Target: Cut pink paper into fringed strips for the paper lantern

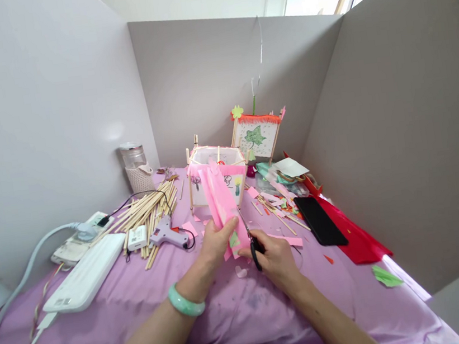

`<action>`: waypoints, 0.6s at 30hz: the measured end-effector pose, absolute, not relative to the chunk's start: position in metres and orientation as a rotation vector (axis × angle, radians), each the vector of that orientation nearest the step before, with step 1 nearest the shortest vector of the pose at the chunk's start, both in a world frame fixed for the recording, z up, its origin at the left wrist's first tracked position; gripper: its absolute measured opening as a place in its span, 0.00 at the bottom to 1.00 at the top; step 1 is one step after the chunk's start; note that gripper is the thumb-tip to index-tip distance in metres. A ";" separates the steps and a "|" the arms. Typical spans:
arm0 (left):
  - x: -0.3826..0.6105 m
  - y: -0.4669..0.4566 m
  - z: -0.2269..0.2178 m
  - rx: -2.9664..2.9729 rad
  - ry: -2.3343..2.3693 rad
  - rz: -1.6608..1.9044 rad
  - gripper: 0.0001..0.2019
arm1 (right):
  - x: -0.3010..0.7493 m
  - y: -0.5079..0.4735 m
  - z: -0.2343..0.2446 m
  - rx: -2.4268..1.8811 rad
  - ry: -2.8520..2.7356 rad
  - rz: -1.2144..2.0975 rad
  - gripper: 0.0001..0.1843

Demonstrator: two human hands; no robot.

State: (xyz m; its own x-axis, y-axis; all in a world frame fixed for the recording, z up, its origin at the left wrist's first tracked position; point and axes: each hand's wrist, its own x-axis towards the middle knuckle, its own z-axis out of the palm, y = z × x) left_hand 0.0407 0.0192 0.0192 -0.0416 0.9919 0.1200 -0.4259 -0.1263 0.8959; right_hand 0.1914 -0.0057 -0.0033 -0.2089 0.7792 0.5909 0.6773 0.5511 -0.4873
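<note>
Pink paper (221,195), in long folded strips, is gripped by my left hand (217,241), thumb on top. My right hand (276,253) is closed around the black handles of a pair of scissors (256,246), whose blades point up along the paper's right edge. Right behind the paper stands a lantern (198,192) built from wooden sticks with drawn-on white panels and a pink trim; the paper hides part of its front. A small pale scrap (241,272) lies on the cloth below my hands.
Left are a glue gun (169,233), wooden sticks (145,211), a power bank (85,275), a power strip and a jar (135,164). Right are a black phone (320,220), red paper (359,242) and paper scraps. A second lantern (256,137) with a leaf drawing stands behind.
</note>
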 end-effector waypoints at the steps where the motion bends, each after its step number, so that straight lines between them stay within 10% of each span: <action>1: 0.041 0.019 0.019 0.956 0.822 1.486 0.17 | 0.191 -0.006 -0.003 -1.177 -1.945 0.155 0.14; 18: 0.038 0.016 0.023 0.998 0.884 1.375 0.15 | 0.195 -0.005 -0.005 -1.217 -1.687 0.403 0.17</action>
State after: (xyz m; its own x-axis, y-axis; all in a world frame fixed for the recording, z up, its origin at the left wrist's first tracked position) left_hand 0.0379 0.0155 0.0230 0.0256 0.9975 0.0663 -0.3540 -0.0529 0.9337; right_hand 0.1951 -0.0050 -0.0045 -0.0196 0.8577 0.5137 0.5334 0.4435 -0.7202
